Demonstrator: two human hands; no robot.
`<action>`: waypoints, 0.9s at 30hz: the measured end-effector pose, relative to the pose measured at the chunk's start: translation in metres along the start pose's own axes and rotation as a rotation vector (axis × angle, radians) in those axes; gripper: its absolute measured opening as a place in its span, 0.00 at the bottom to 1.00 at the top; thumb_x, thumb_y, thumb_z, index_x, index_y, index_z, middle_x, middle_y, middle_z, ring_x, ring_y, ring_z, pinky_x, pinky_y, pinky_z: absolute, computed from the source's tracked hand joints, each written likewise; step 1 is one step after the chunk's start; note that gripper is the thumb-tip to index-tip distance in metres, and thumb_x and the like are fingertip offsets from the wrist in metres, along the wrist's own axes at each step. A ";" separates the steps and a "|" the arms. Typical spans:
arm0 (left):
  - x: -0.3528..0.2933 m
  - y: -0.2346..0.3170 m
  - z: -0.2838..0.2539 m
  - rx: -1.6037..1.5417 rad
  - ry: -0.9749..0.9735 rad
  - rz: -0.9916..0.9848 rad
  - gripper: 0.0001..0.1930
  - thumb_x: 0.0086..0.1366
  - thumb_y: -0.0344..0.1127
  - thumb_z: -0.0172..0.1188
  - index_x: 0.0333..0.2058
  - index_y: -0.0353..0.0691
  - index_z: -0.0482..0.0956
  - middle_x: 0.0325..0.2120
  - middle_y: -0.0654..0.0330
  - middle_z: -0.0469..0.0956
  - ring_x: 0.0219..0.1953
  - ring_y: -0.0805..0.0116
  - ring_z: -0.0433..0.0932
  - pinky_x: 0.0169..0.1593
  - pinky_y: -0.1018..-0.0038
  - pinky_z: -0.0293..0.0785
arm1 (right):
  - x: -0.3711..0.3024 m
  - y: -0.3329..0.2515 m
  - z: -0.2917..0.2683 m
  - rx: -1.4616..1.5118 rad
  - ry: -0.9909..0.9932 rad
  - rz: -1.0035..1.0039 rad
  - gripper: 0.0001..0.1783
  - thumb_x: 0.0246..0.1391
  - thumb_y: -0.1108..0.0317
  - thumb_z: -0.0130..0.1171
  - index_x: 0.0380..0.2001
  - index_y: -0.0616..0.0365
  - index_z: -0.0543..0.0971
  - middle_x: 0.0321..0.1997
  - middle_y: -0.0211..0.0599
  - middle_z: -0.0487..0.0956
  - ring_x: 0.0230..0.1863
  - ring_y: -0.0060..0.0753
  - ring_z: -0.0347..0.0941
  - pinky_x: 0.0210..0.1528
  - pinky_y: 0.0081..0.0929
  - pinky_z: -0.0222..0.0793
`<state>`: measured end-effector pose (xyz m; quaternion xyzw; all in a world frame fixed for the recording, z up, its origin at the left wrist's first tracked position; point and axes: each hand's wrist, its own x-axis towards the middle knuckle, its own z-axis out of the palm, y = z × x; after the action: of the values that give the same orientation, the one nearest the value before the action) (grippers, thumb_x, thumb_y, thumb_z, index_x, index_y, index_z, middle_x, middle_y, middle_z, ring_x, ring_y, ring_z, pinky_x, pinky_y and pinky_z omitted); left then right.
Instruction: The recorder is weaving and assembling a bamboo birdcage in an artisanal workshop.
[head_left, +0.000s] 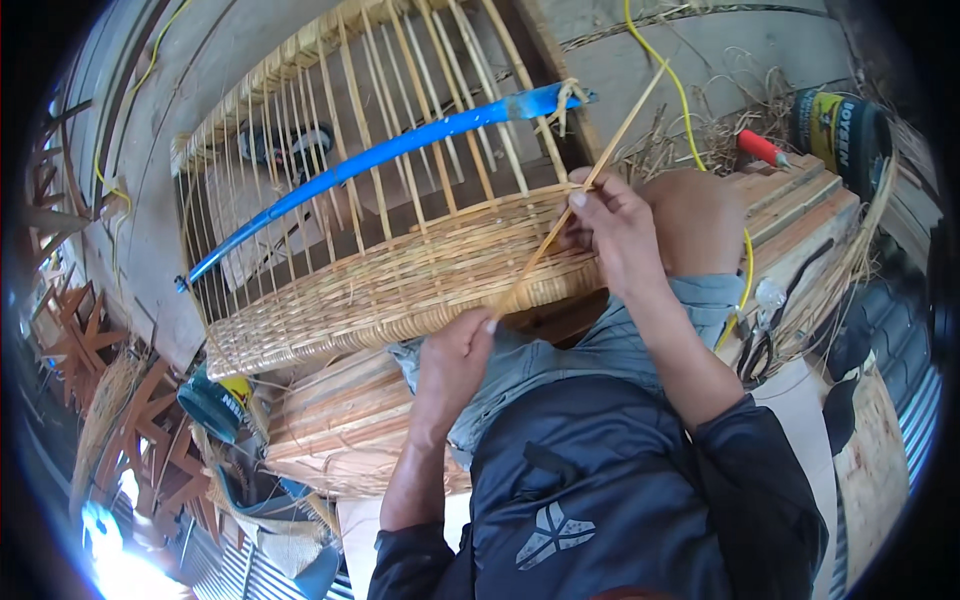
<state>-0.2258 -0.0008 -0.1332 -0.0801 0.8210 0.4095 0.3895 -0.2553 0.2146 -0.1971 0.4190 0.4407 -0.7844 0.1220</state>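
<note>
A thin cane strip (546, 246) runs slantwise across the near right corner of a half-woven wicker panel (400, 270). My left hand (455, 362) is closed on the strip's lower end, just below the panel's thick near rim. Higher up, my right hand (617, 225) pinches the same strip between thumb and fingers at the panel's right edge, and the strip's free end sticks out beyond it. Close weave fills the panel's near side, while bare upright stakes (410, 120) span the rest. A bent blue pipe (370, 150) lies across the stakes, tied at its right end.
Stacked wooden planks (330, 420) lie under my legs. At right are pliers (757, 345), a red-handled tool (763, 148) and a dark bucket (845, 140). A yellow cord (683, 95) trails past cane scraps. A green bucket (212, 405) stands at left near brown wooden pieces (80, 335).
</note>
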 end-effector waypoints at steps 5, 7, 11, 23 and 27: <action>-0.025 -0.030 -0.016 0.205 0.062 0.039 0.08 0.61 0.32 0.54 0.36 0.37 0.77 0.28 0.47 0.75 0.29 0.50 0.75 0.33 0.66 0.70 | 0.017 -0.017 -0.026 0.066 0.019 -0.180 0.12 0.55 0.73 0.54 0.43 0.59 0.71 0.31 0.35 0.77 0.24 0.22 0.73 0.22 0.19 0.72; -0.032 -0.031 -0.022 0.255 0.044 -0.031 0.08 0.61 0.32 0.53 0.37 0.38 0.77 0.28 0.48 0.76 0.30 0.50 0.76 0.33 0.66 0.70 | 0.015 -0.020 -0.029 0.092 0.018 -0.187 0.09 0.55 0.73 0.53 0.41 0.58 0.73 0.31 0.34 0.77 0.24 0.22 0.73 0.22 0.19 0.72; -0.044 -0.041 -0.022 0.224 0.081 0.028 0.09 0.61 0.33 0.52 0.37 0.38 0.76 0.29 0.49 0.77 0.30 0.50 0.76 0.34 0.65 0.71 | 0.009 -0.019 -0.026 0.093 0.017 -0.153 0.08 0.56 0.72 0.53 0.39 0.59 0.73 0.30 0.33 0.77 0.24 0.22 0.74 0.22 0.19 0.72; -0.093 -0.096 -0.038 -0.033 0.553 -0.058 0.13 0.64 0.42 0.50 0.30 0.37 0.72 0.22 0.47 0.71 0.25 0.54 0.72 0.30 0.64 0.68 | 0.038 -0.041 -0.108 -0.508 -0.086 -0.523 0.14 0.60 0.64 0.43 0.44 0.61 0.70 0.37 0.37 0.75 0.39 0.29 0.73 0.41 0.25 0.71; -0.087 0.008 -0.073 -1.049 0.907 0.607 0.17 0.68 0.48 0.45 0.27 0.42 0.69 0.18 0.66 0.64 0.19 0.73 0.59 0.27 0.73 0.59 | -0.103 0.015 0.042 -0.517 -1.038 0.616 0.36 0.59 0.40 0.34 0.48 0.65 0.70 0.41 0.46 0.78 0.41 0.37 0.76 0.41 0.28 0.72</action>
<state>-0.2119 -0.0658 -0.0412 -0.1861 0.5843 0.7627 -0.2056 -0.2058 0.1544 -0.1169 0.0500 0.3588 -0.6828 0.6345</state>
